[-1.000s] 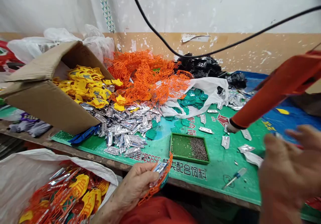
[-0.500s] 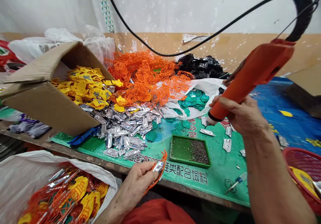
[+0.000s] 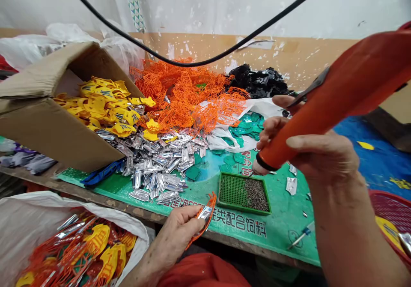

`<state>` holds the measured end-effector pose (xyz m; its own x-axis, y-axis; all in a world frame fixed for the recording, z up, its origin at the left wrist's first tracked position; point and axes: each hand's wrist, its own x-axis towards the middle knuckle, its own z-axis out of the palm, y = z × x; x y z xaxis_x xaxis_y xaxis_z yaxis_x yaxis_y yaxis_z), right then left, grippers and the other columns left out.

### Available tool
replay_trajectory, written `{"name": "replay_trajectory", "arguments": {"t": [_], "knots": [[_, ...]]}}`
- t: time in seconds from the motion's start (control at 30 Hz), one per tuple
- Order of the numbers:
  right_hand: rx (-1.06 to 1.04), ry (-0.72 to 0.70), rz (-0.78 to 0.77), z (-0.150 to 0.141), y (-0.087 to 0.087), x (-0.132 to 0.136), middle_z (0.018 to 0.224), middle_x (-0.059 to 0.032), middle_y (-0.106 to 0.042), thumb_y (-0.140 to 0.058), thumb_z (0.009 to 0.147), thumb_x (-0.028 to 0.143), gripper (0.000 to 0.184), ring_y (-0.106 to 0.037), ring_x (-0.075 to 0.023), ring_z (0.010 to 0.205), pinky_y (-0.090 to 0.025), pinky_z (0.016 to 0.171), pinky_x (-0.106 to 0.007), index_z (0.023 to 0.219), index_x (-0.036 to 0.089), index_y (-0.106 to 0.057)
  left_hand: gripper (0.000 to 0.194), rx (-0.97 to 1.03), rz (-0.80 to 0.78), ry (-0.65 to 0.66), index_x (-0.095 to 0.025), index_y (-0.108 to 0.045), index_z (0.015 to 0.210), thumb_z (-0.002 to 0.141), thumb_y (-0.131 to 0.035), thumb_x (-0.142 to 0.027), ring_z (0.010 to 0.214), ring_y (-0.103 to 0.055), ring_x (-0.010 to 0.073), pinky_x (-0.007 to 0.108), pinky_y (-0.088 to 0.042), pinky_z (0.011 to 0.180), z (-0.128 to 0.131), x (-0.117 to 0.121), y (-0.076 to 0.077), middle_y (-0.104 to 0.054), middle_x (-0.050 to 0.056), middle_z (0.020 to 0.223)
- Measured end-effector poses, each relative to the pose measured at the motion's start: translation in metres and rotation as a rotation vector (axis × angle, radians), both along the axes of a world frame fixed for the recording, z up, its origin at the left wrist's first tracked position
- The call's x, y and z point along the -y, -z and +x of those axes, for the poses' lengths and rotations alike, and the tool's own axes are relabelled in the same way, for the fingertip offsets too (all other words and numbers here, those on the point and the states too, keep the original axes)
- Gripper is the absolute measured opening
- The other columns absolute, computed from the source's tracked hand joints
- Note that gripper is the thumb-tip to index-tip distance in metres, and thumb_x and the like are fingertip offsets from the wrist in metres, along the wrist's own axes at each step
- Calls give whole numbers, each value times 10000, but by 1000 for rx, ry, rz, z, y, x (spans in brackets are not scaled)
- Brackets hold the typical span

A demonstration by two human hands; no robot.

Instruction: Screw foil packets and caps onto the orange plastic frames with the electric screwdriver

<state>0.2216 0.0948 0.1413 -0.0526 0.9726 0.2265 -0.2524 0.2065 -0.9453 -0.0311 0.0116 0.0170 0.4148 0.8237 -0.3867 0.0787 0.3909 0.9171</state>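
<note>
My left hand (image 3: pixel 180 231) pinches an orange plastic frame (image 3: pixel 210 205) with a shiny silver metal plate (image 3: pixel 204 212) lying on it, near the table's front edge. In my right hand (image 3: pixel 324 154) is an orange electric screwdriver (image 3: pixel 308 124), its fingers wrapped round the body. The tool slants down to the left, and its tip is over the back edge of a green tray (image 3: pixel 237 210). Small dark screws (image 3: pixel 256 194) fill the right part of that tray. Whether a screw sits on the tip, I cannot tell.
Silver plates (image 3: pixel 160 167) lie heaped beside a cardboard box (image 3: pixel 61 128) of yellow parts (image 3: pixel 105 103). Behind are orange frames (image 3: pixel 183 94) and black parts (image 3: pixel 257 81). A white sack (image 3: pixel 35 210) holds mixed pieces at front left. A black cable (image 3: pixel 199 63) hangs across.
My right hand has brought the electric screwdriver down and left, its tip now by the tray of screws. My left hand keeps its hold, almost unmoved. The view has shifted slightly.
</note>
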Motion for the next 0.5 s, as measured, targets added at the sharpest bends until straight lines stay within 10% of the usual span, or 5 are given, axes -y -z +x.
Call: {"name": "replay_trajectory", "arguments": {"t": [0.5], "knots": [[-37, 456, 42, -62, 98, 19, 633, 31, -625, -768, 617, 165, 220, -557, -119, 542, -453, 577, -304, 753, 174, -596, 201, 168, -177, -112, -148, -592, 706, 718, -619, -347, 582, -255, 108, 269, -191, 556, 7, 0, -1, -384, -41, 612]]}}
